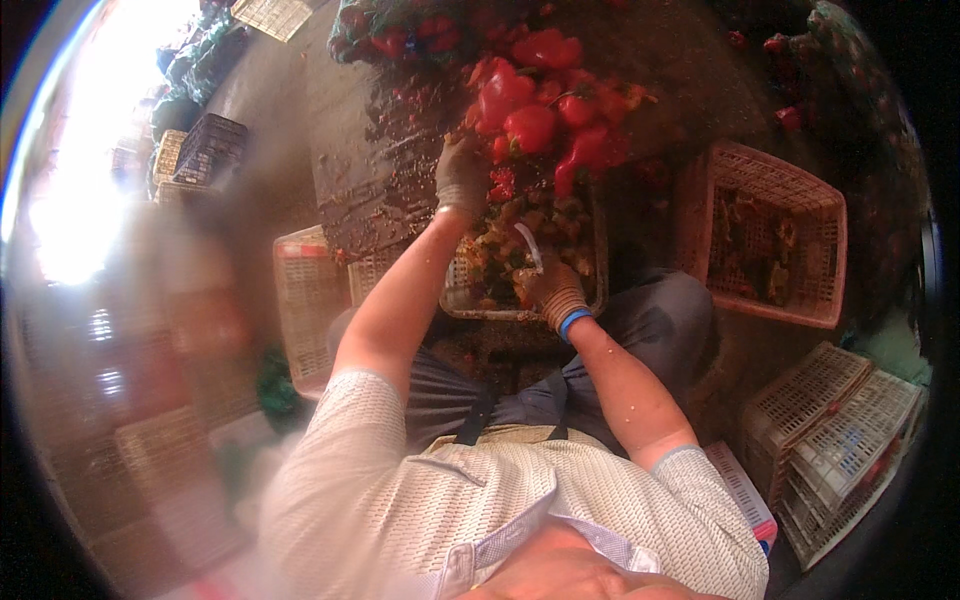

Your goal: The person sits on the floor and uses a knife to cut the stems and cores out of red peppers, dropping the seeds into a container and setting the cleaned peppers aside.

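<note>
My left hand (462, 176), in a dirty knitted glove, reaches to the near-left edge of a heap of red bell peppers (532, 128). Its fingers are blurred, and I cannot tell whether they grip a pepper. Close beside its palm is a red pepper piece (501, 184) speckled with seeds. My right hand (556, 296), gloved with a blue band at the wrist, is closed on a small knife with a pale curved blade (528, 244) pointing away from me. Below both is a plastic crate (492, 315) of pepper cores and scraps (545, 222), between my knees.
The peppers lie on a wet dark board (355, 165) strewn with scraps. A reddish crate (775, 175) with some scraps stands at the right, a pale crate (300, 285) at the left. Stacked crates (820, 420) are at the lower right. Green net sacks (365, 30) lie farther off.
</note>
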